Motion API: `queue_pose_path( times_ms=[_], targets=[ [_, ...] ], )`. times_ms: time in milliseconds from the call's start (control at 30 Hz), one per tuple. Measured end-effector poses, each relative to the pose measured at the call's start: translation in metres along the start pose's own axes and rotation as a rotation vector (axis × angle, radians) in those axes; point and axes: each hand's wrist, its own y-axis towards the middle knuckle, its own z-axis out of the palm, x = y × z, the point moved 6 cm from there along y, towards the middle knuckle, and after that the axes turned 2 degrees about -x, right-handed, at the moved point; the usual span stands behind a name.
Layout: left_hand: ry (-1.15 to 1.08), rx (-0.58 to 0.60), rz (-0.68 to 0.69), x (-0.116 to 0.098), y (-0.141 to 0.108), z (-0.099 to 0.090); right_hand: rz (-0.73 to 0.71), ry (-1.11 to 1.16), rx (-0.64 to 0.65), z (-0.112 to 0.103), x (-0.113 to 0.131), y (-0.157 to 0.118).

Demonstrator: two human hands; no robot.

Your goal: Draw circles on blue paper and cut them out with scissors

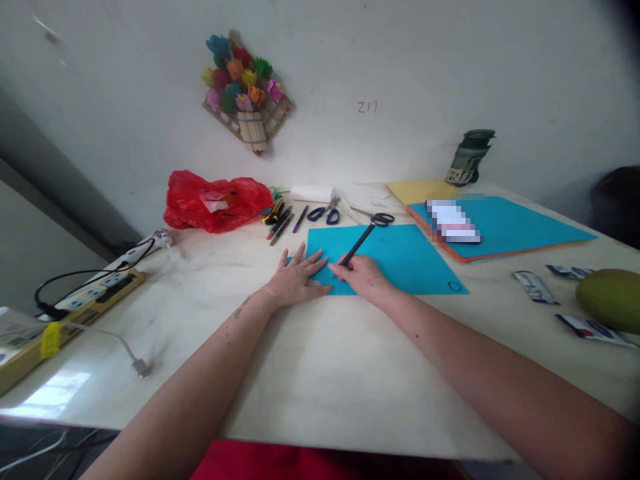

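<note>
A blue sheet of paper point(400, 257) lies flat on the table, with a small circle point(455, 287) drawn in its lower right corner. My left hand point(300, 277) rests flat with fingers spread over the sheet's left edge. In my right hand point(363, 275) is a black pen point(357, 245), gripped low, with its tip near the paper close to my left fingers. The exact tip is hidden by my fingers. Just beyond the sheet's top edge lie black-handled scissors point(383, 219) and a blue-handled pair point(324, 213).
Markers point(283, 229) and a red plastic bag point(215, 203) lie at the back left. A power strip point(95, 293) with cables runs along the left. To the right are stacked coloured sheets point(530, 223), a blurred-out phone point(453, 222), small packets point(535, 287), a green fruit point(610, 300) and a bottle point(470, 159).
</note>
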Motion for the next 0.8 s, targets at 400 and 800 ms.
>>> queue_pose_path(
  times_ms=[400,800],
  targets=[
    [-0.006,-0.002,0.004,-0.0001,0.0008,0.0004,0.016,0.023,0.018,0.0008,-0.0008,-0.0003],
    [-0.015,0.007,-0.001,-0.0013,0.0006,-0.0003,0.035,0.064,0.011,0.0010,-0.0050,0.0002]
  ],
)
